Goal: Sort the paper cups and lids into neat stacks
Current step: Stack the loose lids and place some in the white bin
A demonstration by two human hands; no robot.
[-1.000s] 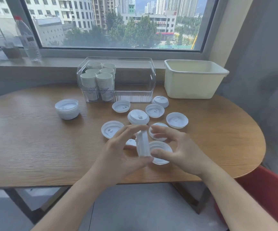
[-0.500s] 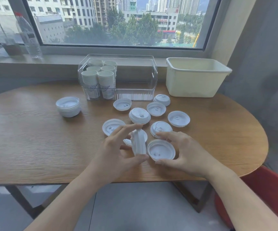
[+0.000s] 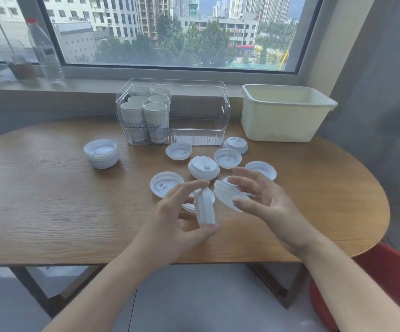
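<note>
White lids (image 3: 204, 167) (wood-grain table (image 3: 50, 200))

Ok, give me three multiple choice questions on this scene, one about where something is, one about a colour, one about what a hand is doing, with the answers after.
1. Where are the stacked paper cups?
A. In the clear bin by the window
B. In the cream tub
C. On the windowsill

2. What colour is the cap of the bottle on the sill?
A. Blue
B. Red
C. White

3. What is the left hand doing?
A. Resting flat on the table
B. Reaching into the cream tub
C. Holding a small stack of lids on edge

Answers:
1. A, the cups stand in the left end of the clear bin, while no cups show in the cream tub.
2. B, the cap on top is red.
3. C, thumb and fingers grip the stack of lids above the table, while the right hand holds a single lid beside it.
</note>
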